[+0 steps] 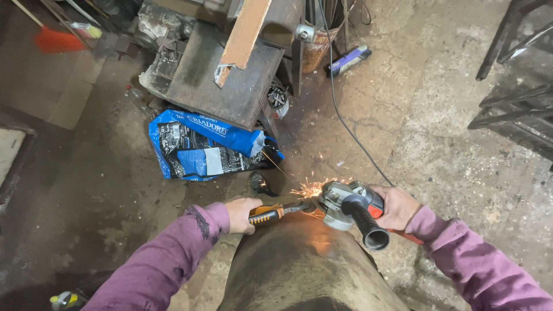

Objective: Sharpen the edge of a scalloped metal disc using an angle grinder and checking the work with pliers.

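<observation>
Two hands are working. The left hand [242,214] is wrapping its fingers tight around one pair of orange-handled pliers [275,213]. The right hand [397,206] is gripping one grinder [345,206], near the middle, throwing sparks [308,187]. Both are sitting over one big round drum [305,265]. One blue bag [207,144] is lying farther off on the dirty concrete floor [438,138].

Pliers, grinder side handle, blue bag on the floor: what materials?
Pliers: bare steel jaws, orange-and-black grips, likely rubbery plastic. Grinder side handle: matte black, ribbed, probably moulded plastic. Blue bag: glossy, creased, looks like plastic film or woven sack; can't tell which.
</observation>
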